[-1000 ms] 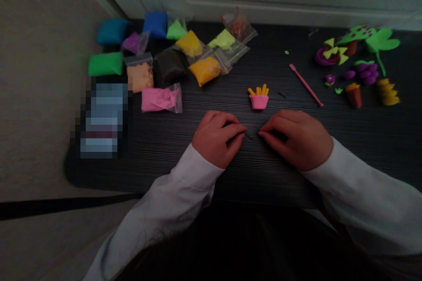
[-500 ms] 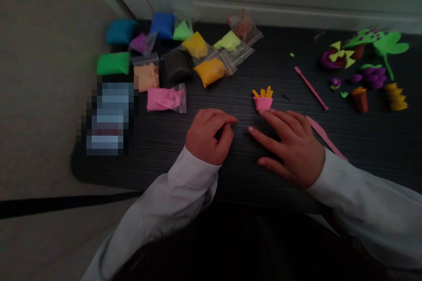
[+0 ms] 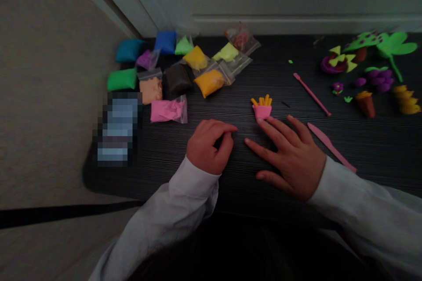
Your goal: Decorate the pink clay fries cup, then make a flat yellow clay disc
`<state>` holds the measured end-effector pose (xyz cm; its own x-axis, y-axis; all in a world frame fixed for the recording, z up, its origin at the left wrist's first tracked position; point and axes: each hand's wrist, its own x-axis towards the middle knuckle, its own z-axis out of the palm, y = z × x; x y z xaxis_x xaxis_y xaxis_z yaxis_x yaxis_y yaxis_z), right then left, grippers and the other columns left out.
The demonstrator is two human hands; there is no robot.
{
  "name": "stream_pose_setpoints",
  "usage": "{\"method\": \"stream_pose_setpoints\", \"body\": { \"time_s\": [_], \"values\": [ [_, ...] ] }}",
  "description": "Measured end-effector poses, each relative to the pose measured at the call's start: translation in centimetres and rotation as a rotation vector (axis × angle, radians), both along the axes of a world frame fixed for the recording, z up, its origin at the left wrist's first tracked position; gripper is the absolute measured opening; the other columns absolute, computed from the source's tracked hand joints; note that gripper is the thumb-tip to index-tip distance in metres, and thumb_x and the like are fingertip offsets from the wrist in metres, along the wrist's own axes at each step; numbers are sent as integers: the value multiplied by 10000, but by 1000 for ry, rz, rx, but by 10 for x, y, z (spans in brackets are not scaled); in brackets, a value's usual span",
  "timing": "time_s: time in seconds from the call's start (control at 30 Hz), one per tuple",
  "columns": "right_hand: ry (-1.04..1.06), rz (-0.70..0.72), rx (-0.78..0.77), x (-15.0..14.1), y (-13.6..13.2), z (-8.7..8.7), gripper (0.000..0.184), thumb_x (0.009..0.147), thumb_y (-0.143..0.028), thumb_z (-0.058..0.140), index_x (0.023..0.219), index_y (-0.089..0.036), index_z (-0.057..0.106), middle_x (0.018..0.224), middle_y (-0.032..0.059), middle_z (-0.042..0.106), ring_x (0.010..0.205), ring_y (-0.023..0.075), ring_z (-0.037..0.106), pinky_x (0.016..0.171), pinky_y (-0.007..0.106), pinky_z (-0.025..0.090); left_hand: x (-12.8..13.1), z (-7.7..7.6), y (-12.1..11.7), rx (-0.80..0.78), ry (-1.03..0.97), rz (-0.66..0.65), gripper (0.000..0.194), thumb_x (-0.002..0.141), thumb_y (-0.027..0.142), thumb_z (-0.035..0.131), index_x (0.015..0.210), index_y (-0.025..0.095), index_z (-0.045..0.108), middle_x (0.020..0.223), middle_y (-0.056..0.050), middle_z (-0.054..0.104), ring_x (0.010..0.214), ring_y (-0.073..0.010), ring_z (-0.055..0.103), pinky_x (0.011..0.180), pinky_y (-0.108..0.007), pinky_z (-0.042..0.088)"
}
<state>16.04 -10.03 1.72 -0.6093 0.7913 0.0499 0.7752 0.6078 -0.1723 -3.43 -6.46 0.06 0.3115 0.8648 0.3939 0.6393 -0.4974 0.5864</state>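
A small clay model of french fries [image 3: 262,111], yellow sticks in a pink carton, lies on the dark table in the middle of the view. My right hand [image 3: 292,158] is open, palm down, with spread fingers; one fingertip touches or nearly touches the carton's lower edge. To the left, my left hand [image 3: 210,147] rests with its fingers curled, thumb and index tips close together, and I see nothing between them. A pink plastic clay knife [image 3: 331,147] lies partly beside my right wrist. Beyond it is a thin pink modelling tool [image 3: 311,94].
Bagged coloured clay, including a pink pack [image 3: 166,110] and an orange pack [image 3: 209,82], covers the back left. A blurred-out phone-like object [image 3: 118,129] lies at the left. Finished clay models, such as purple grapes [image 3: 380,80] and a brown pot [image 3: 365,104], stand at the right.
The view has shifted, so the table's far side appears lower. My right hand's fingers are spread slightly wider. My left hand keeps its pose, and the fries model has not visibly moved.
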Motion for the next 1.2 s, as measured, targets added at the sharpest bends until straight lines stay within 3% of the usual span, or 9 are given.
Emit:
{"method": "stream_pose_setpoints", "body": {
  "time_s": [0.23, 0.47, 0.6, 0.77, 0.87, 1.03, 1.2],
  "values": [
    [0, 67, -23, 0, 1, 0, 542, 738, -524, 445, 1222, -288, 392, 1374, 100, 237, 1231, 303, 227, 955, 553, 146, 2, 3, -1, -36, -19, 6, 165, 733, 105, 463, 794, 156, 608, 759, -26, 634, 734, -123, 552, 711, -294, 452],
    [-12, -39, 19, 0, -1, -1, 556, 727, -559, 424, 1213, -290, 407, 1378, 118, 216, 1242, 319, 185, 947, 576, 99, 1, 1, -1, -47, -34, 25, 169, 734, 107, 462, 804, 148, 610, 769, -33, 631, 751, -125, 546, 725, -293, 444],
    [-17, 25, 11, 0, 0, -3, 571, 717, -572, 426, 1223, -309, 387, 1382, 101, 212, 1236, 314, 203, 947, 568, 104, 2, 1, -1, -39, -21, -3, 167, 737, 115, 455, 801, 151, 606, 769, -29, 631, 744, -123, 548, 725, -297, 441],
    [21, -16, 82, 0, 2, -5, 566, 701, -558, 465, 1196, -284, 433, 1377, 119, 218, 1218, 347, 218, 925, 591, 123, 2, 1, 0, -25, -15, -1, 165, 738, 121, 453, 799, 151, 602, 766, -29, 630, 734, -125, 547, 715, -301, 440],
    [12, 44, 65, -2, 1, -4, 545, 706, -539, 476, 1191, -293, 435, 1367, 108, 249, 1210, 337, 241, 924, 591, 134, 1, 1, 0, -23, -14, -1, 166, 734, 115, 454, 794, 151, 604, 762, -29, 628, 734, -126, 545, 711, -296, 441],
    [6, -26, 83, -4, 2, -4, 570, 707, -557, 457, 1202, -276, 425, 1378, 131, 206, 1226, 333, 210, 931, 586, 108, 1, 0, 0, -5, -17, -8, 160, 731, 114, 464, 793, 143, 608, 759, -31, 626, 735, -123, 541, 716, -287, 439],
    [-12, 38, 32, -5, 1, -3, 580, 706, -564, 452, 1214, -288, 403, 1373, 120, 229, 1226, 317, 221, 942, 573, 107, 2, 0, 0, 1, -20, -11, 156, 729, 110, 465, 785, 138, 608, 752, -34, 626, 732, -123, 545, 717, -286, 437]
  ]
}}
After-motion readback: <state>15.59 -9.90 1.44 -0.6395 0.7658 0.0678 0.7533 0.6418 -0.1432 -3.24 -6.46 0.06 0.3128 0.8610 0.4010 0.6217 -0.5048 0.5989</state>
